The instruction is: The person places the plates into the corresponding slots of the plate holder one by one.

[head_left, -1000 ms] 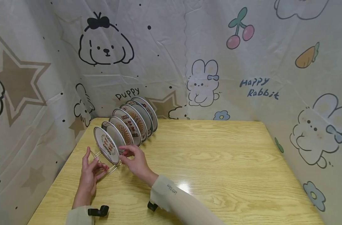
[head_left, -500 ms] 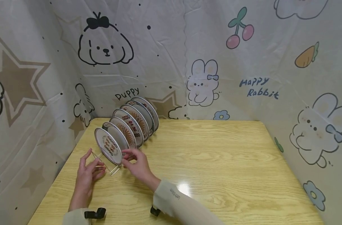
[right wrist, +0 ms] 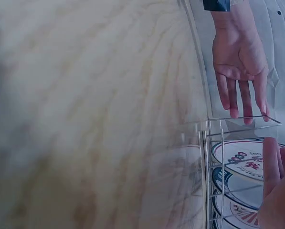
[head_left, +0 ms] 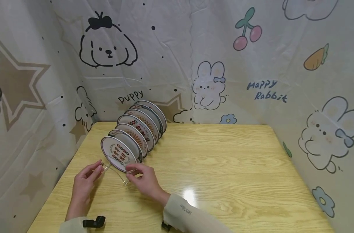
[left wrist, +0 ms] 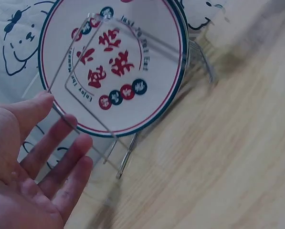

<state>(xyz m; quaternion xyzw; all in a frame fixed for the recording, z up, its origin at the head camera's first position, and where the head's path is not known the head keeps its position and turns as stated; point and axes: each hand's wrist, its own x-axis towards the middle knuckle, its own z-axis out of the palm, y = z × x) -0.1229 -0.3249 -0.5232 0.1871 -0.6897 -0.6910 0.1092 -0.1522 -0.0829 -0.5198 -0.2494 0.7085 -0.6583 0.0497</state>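
Note:
A wire dish rack [head_left: 126, 182] stands at the table's left side with several round plates upright but tilted in it. The nearest plate [head_left: 118, 153] is white with red characters and a dark rim. My left hand [head_left: 83, 184] pinches the rack's near end wire between thumb and fingers; the left wrist view shows the thumb [left wrist: 42, 102] on that wire. At the lower right edge of the nearest plate is my right hand [head_left: 148, 181], fingers bent, thumb and forefinger apart. Whether it grips the rack or plate, or only touches, is hidden.
The wooden table [head_left: 217, 168] stretches out to the right of the rack. Behind and at both sides hangs a printed cloth [head_left: 171, 42] with cartoon animals, close to the rack's far end. A black wrist mount [head_left: 94, 222] sits on the left sleeve.
The rack's near end has swung right and a little toward me, and its plates show more of their faces. Both hands moved with it: the left slightly lower, the right down and right.

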